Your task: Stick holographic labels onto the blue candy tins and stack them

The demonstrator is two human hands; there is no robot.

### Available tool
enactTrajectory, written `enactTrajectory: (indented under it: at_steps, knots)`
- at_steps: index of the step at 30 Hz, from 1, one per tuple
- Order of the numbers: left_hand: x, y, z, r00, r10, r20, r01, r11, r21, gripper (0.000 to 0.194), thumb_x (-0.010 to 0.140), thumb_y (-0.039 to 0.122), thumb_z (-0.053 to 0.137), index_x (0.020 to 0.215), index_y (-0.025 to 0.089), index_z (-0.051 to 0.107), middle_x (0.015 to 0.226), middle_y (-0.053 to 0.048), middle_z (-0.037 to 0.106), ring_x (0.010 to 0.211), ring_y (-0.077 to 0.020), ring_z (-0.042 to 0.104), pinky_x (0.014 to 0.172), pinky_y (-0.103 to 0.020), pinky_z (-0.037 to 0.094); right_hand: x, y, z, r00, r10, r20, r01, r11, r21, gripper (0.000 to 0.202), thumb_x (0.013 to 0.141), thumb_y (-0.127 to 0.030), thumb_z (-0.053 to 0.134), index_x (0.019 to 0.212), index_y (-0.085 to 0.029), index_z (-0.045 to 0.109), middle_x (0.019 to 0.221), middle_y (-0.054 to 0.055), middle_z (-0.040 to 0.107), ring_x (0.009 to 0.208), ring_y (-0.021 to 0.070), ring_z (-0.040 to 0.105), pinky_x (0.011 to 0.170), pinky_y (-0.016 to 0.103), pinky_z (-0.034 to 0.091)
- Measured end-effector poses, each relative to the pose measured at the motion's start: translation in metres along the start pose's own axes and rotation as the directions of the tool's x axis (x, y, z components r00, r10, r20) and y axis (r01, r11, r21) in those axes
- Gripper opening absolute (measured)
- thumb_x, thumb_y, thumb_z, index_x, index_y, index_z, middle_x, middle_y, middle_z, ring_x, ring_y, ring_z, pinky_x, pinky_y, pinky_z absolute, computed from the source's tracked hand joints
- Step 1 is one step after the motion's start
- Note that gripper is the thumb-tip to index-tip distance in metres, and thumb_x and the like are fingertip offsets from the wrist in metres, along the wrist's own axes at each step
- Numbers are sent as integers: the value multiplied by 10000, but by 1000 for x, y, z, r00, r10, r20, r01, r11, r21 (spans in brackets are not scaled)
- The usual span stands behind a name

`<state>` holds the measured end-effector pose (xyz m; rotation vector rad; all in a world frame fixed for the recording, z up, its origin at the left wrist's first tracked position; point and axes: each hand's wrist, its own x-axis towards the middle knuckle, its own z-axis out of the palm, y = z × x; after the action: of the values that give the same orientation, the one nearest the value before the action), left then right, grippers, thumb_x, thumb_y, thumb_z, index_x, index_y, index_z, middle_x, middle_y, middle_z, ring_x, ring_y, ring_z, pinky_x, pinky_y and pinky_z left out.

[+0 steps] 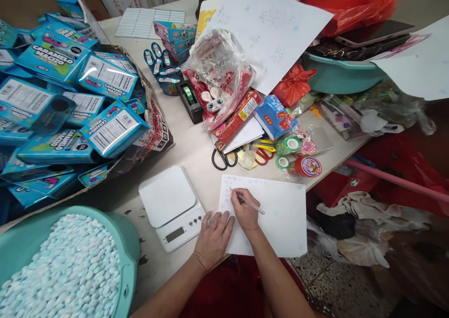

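My right hand is closed round a thin pale pen, its tip on the upper left of a white sheet of paper. Small handwritten marks stand in rows near that corner. Flat on the table, fingers slightly spread, my left hand rests at the sheet's left edge and holds nothing. Just left of it is a white kitchen scale with a bare plate and a dark display.
A teal tub of pale candies and a box of blue candy packs fill the left. Behind the paper lie black-handled scissors, tape rolls, a tape dispenser and a plastic bag. Another teal basin stands back right.
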<state>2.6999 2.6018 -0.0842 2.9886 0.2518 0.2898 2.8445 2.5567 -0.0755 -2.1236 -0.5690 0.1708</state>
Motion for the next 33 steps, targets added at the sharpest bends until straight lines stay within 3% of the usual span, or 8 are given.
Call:
enactTrajectory:
  at_steps: [9,15,33]
  knots:
    - [1,-1,0,1000,8,-22,-8,1000,9,410,838,154,428,1225,205,551,1250,-73,580,1090,-247,483,1040,-477,241,0,0,-1,999,1,-55,-1,1000,12,165,811,-303,517,741,-178,599,652,2,650,545,116,587,576,233,473]
    - [4,-1,-4,999,11,-36,-11,1000,4,408,823,108,422,1191,196,575,1213,-69,604,1072,-247,487,1028,-470,246,0,2,-1,990,128,-55,-119,982,149,185,831,-341,501,771,-180,569,641,1,635,548,126,601,568,249,492]
    - [1,-1,-1,1000,12,-20,-12,1000,-5,421,823,132,431,1218,200,560,1233,-83,591,1082,-256,480,1034,-479,234,2,-1,0,990,139,-19,-137,987,89,191,821,-349,511,795,-177,591,688,15,670,565,131,609,592,255,481]
